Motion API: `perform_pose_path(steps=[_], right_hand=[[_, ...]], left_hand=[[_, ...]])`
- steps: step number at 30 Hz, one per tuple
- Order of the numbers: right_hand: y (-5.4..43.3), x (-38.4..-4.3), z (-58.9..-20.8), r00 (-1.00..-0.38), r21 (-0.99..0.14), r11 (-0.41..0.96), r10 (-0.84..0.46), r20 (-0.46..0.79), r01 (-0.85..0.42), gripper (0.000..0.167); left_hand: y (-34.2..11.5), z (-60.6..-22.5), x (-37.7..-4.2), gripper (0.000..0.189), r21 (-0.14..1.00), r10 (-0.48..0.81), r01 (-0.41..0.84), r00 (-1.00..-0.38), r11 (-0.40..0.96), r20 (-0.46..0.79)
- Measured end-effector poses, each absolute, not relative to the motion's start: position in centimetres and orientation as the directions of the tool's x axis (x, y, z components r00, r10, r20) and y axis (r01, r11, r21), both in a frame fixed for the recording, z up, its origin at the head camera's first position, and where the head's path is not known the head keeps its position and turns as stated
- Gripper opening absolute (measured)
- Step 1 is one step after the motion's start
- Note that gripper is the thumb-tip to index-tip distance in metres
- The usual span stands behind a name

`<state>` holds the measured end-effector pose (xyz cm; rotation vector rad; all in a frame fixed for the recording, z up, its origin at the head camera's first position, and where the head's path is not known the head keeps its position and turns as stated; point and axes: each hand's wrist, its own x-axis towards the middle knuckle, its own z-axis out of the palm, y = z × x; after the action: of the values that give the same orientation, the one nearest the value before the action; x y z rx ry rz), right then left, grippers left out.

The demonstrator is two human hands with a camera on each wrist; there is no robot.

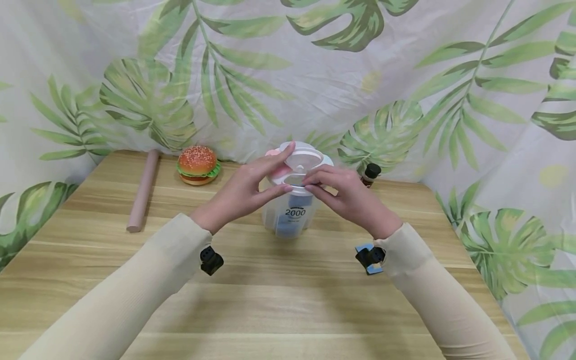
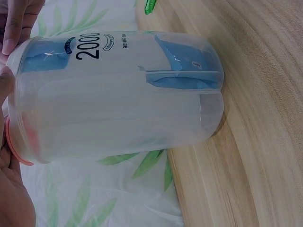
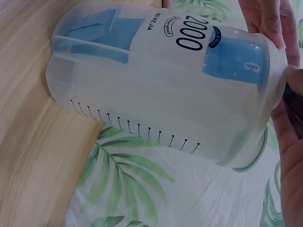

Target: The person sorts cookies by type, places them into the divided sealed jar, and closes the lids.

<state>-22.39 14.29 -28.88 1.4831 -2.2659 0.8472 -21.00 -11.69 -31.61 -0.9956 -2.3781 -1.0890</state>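
A clear plastic storage jar [image 1: 275,220] marked 2000 stands upright on the table, with blue packets [image 2: 182,61] inside it, low down and near the top. One white flap [image 1: 304,159] of its lid is raised, beside a pink flap [image 1: 280,172]. My left hand [image 1: 240,192] grips the lid, its index finger at the raised flap and its thumb at the front rim. At the opening my right hand [image 1: 346,195] pinches a blue packet [image 3: 288,88], of which only a small bit shows between the fingers. Both hands' fingertips nearly meet there.
A toy hamburger [image 1: 198,165] and a long pinkish rod [image 1: 144,192] lie at the back left of the wooden table [image 1: 279,300]. Behind my right hand stands a small black-capped bottle [image 1: 371,173]. Another blue packet [image 1: 374,270] shows beneath my right wrist camera. A leaf-patterned cloth [image 1: 252,65] hangs behind.
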Motion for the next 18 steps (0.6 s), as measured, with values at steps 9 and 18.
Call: perform_pose_path(steps=[9,18], right_hand=[[14.40,-22.02,-28.74,-0.431,-0.276,0.333,-0.747,0.507,-0.902,0.014],[14.54,-21.72,-29.07,-0.438,-0.285,0.333,-0.707,0.555,-0.899,0.017]], left_hand=[[-11.75,-31.57,-20.99,0.080,0.521,0.452,0.718,-0.695,0.461,0.559],[-11.65,-31.62,-21.03,0.080,0.515,0.452,0.725,-0.689,0.457,0.567]])
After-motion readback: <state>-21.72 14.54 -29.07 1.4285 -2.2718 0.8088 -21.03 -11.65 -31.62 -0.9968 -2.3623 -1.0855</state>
